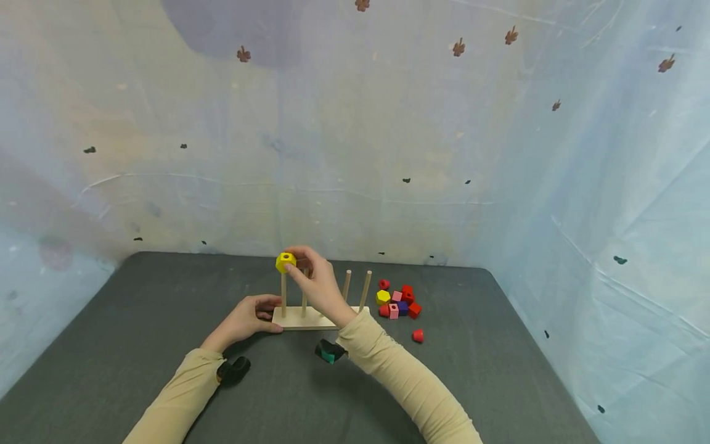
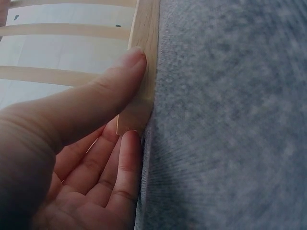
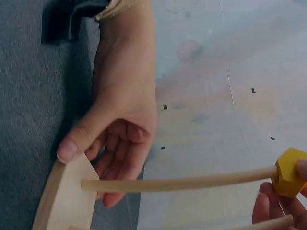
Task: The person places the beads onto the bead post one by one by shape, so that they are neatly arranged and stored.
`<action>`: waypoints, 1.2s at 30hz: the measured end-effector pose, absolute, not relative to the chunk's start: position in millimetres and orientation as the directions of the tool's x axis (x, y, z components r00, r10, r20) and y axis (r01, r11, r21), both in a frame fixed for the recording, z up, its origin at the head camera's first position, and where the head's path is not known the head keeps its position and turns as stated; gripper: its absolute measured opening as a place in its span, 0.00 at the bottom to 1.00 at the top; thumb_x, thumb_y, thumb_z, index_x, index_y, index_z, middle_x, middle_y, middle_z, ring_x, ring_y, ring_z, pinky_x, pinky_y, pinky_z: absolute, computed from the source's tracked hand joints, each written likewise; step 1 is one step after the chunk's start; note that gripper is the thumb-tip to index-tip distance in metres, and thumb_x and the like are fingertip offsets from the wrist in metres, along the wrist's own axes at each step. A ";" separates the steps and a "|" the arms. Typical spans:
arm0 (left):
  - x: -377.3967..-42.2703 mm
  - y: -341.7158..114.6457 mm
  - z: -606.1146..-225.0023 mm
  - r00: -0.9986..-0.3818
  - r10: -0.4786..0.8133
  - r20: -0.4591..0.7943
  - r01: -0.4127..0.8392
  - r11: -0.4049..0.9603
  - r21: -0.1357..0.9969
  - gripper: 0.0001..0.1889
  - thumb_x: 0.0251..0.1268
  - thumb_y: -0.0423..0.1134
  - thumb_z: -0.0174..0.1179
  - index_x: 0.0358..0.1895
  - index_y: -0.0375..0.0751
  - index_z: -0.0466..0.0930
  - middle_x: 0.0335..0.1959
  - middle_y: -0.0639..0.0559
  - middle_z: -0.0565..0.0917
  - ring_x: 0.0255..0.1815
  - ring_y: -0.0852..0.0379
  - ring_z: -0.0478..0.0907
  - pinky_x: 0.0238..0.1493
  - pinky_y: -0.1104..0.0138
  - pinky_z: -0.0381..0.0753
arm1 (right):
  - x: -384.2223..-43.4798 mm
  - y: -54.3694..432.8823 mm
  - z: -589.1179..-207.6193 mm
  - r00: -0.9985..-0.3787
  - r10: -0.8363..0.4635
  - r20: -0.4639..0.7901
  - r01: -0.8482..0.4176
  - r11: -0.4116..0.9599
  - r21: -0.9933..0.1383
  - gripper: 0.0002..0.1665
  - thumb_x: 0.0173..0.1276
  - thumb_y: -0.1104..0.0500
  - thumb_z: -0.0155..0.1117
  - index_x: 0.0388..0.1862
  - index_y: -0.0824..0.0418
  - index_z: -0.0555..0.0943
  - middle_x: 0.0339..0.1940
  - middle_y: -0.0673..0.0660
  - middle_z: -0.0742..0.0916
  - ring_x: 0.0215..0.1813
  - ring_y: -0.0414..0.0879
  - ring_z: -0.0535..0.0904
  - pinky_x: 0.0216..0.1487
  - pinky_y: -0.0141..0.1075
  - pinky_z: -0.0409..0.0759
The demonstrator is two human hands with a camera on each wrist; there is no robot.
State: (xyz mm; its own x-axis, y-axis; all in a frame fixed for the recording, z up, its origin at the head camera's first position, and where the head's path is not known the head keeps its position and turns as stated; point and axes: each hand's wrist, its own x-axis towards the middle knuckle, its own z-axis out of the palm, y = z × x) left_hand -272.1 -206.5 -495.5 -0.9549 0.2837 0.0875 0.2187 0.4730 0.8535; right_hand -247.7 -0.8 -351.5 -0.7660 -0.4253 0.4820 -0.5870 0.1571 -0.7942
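A pale wooden board (image 1: 304, 319) with several upright pegs lies on the dark cloth. My left hand (image 1: 248, 319) grips its left end, thumb along the front edge and fingers behind, as the left wrist view shows close up. Above, my right hand (image 1: 317, 279) pinches a yellow hexagonal bead (image 1: 285, 262) between thumb and fingers. The bead sits right at the top of the leftmost peg (image 3: 192, 185), its hole facing up in the head view. My right forearm hides part of the board's right half.
Right of the board lies a cluster of beads: a yellow hexagonal bead (image 1: 383, 297), a purple cube (image 1: 402, 308), a pink cube (image 1: 393, 311) and several red ones. A red cone-shaped bead (image 1: 418, 335) lies apart, nearer the front. A pale patterned sheet (image 1: 333, 154) hangs behind the table.
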 end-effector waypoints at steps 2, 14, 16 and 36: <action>-272.4 -207.0 -495.7 -0.954 0.285 0.088 0.220 0.474 0.852 0.38 0.44 0.39 0.77 0.61 0.31 0.73 0.56 0.38 0.77 0.54 0.44 0.76 0.49 0.59 0.80 | -247.0 -1.6 -353.4 -0.764 -0.422 0.488 -0.589 0.149 -0.794 0.17 0.71 0.65 0.58 0.58 0.65 0.75 0.49 0.62 0.82 0.45 0.51 0.80 0.37 0.33 0.76; -272.1 -207.7 -496.1 -0.954 0.289 0.078 0.217 0.486 0.847 0.38 0.44 0.41 0.77 0.61 0.30 0.73 0.57 0.37 0.77 0.54 0.43 0.77 0.48 0.58 0.80 | -246.3 -4.2 -363.7 -0.754 -0.426 0.500 -0.610 0.170 -0.774 0.19 0.69 0.67 0.60 0.59 0.64 0.74 0.51 0.63 0.82 0.47 0.50 0.79 0.44 0.35 0.79; -271.6 -208.0 -495.9 -0.954 0.288 0.080 0.217 0.484 0.848 0.38 0.44 0.41 0.76 0.61 0.30 0.73 0.57 0.37 0.77 0.54 0.43 0.77 0.48 0.58 0.80 | -253.5 -5.3 -375.9 -0.754 -0.427 0.499 -0.609 0.169 -0.775 0.19 0.69 0.66 0.61 0.58 0.63 0.74 0.51 0.60 0.81 0.47 0.47 0.79 0.48 0.34 0.79; -272.2 -207.6 -499.3 -0.955 0.287 0.078 0.208 0.457 0.865 0.38 0.44 0.41 0.77 0.62 0.35 0.74 0.57 0.40 0.77 0.54 0.45 0.77 0.48 0.59 0.80 | -255.5 -10.2 -415.9 -0.836 -0.336 0.434 -0.496 0.124 -0.859 0.21 0.65 0.68 0.65 0.55 0.65 0.71 0.48 0.59 0.80 0.47 0.48 0.80 0.49 0.33 0.79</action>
